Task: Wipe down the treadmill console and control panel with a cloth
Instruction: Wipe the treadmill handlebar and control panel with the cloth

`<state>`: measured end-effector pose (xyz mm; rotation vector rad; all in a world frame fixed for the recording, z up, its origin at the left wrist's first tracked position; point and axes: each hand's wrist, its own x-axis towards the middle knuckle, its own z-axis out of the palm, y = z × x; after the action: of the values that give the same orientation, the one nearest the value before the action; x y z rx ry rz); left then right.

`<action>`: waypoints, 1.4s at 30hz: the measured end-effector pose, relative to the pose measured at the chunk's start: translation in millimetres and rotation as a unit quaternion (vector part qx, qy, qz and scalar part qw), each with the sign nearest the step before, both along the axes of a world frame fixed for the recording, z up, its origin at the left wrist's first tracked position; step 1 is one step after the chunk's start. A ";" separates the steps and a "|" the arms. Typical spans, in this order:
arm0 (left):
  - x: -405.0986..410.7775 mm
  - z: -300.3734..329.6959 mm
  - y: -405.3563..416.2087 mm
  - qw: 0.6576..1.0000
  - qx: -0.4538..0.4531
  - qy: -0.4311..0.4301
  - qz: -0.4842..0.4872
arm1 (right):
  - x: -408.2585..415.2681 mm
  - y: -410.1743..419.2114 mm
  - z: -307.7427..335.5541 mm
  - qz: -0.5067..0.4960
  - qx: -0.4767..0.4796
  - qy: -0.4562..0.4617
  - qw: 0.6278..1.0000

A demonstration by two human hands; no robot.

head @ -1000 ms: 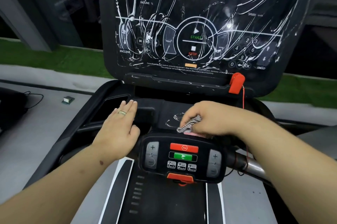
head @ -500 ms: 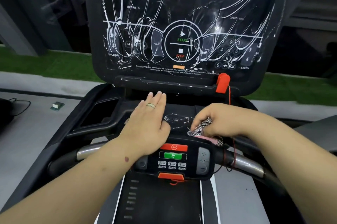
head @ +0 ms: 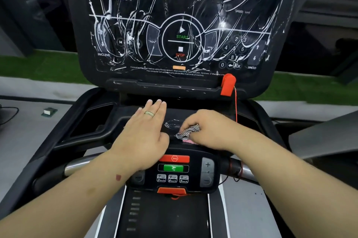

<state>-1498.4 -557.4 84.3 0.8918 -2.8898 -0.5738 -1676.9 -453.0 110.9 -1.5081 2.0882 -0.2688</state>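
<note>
Glossy black plastic console (head: 180, 25), woven checked cloth (head: 188, 131), shiny metal handlebar (head: 77, 166).

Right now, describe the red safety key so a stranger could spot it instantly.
Start at the big upright console, streaked with white cleaner. Follow its bottom ledge to the right end: the safety key stands there. It is the only bright red plastic tab there, with a thin red cord hanging below.

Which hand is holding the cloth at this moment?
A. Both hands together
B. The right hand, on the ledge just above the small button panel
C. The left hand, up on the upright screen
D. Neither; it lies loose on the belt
B: the right hand grips the bunched patterned cloth on the ledge, while the left hand rests flat beside it.
</note>
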 end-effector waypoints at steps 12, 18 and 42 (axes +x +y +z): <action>1.2 -3.3 -1.6 1.000 0.010 0.004 -0.002 | -3.7 -7.0 -3.6 -0.024 -0.028 -0.099 0.994; 0.9 -0.8 -0.7 1.000 0.019 0.014 0.002 | -28.4 11.2 23.3 0.022 0.056 -0.126 0.990; 1.1 -2.1 0.0 1.000 0.013 0.009 0.001 | -8.4 -0.6 2.1 -0.137 -0.103 -0.377 0.910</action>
<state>-1497.3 -557.4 82.2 0.8880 -2.8711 -0.6187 -1685.4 -453.6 113.0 -0.9662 1.6424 -1.0285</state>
